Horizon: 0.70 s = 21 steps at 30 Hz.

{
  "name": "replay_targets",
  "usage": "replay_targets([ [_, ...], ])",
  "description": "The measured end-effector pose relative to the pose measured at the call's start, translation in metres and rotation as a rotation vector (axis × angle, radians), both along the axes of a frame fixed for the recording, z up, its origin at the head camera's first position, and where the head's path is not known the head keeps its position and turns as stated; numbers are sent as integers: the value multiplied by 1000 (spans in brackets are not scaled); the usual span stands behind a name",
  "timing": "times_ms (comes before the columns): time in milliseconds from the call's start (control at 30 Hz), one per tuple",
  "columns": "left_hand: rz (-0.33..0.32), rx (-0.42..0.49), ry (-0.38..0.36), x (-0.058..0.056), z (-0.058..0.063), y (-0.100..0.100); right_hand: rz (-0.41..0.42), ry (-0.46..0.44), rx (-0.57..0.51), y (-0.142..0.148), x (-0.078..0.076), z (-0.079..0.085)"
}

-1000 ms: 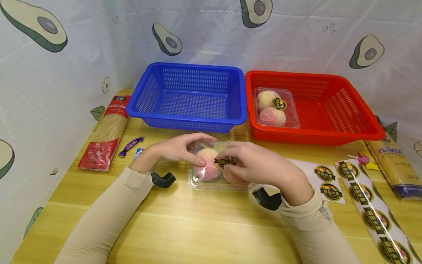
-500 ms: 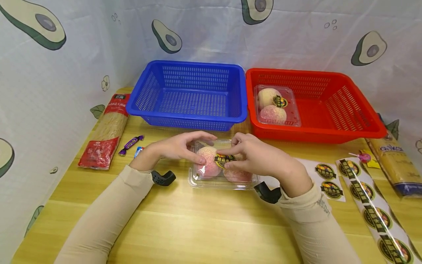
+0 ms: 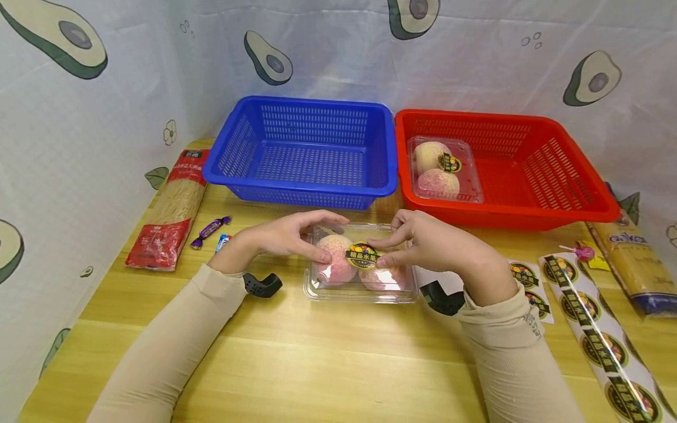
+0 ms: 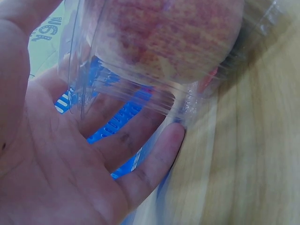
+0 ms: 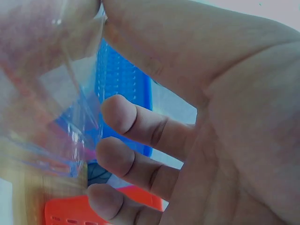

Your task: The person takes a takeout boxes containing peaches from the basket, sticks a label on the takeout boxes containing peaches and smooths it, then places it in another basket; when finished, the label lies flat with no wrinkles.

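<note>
A clear plastic clamshell box (image 3: 328, 294) with two pink-and-cream peaches (image 3: 334, 267) lies on the table. My left hand (image 3: 288, 238) holds its left end, thumb on the lid and fingers around the far side; the left wrist view shows the fingers (image 4: 161, 150) beside the clear wall. A round black-and-gold label sticker (image 3: 361, 255) lies on the lid between the peaches. Thumb and forefinger of my right hand (image 3: 433, 244) touch the sticker's right edge, while the other fingers (image 5: 117, 157) bend loosely beside the box.
Behind stand a blue basket (image 3: 312, 194) and a red basket (image 3: 508, 217), the red one holding another peach box (image 3: 465, 170). Sticker sheets (image 3: 592, 335) and a yellow pasta bag (image 3: 634, 258) lie right. A red noodle bag (image 3: 169, 205) and purple candy (image 3: 210, 232) lie left.
My right hand has drawn back to the right, uncovering the sticker, which now lies flatter on the lid. My left hand has stayed on the box.
</note>
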<state>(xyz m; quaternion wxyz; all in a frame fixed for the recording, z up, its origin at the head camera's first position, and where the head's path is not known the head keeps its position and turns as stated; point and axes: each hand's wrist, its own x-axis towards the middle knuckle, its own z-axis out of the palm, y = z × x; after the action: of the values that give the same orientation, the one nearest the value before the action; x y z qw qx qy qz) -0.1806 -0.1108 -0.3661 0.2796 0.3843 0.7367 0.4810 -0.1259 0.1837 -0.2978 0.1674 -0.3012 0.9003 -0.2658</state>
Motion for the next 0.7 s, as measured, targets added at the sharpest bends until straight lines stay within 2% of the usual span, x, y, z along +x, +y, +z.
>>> replay_targets([
  [167,-1,8,-16,0,-2,-1,46,87,33,-3,5,3],
  [300,-4,13,-25,0,-3,-1,91,189,-5,-10,9,3],
  [433,-1,5,-21,-1,-3,-1,120,222,-33,-21,11,-1],
  [567,1,-1,-19,-1,-2,-1,145,258,-18,-30,13,-5],
  [700,1,-2,-14,-1,-3,-1,103,253,-3,-32,12,-6],
])
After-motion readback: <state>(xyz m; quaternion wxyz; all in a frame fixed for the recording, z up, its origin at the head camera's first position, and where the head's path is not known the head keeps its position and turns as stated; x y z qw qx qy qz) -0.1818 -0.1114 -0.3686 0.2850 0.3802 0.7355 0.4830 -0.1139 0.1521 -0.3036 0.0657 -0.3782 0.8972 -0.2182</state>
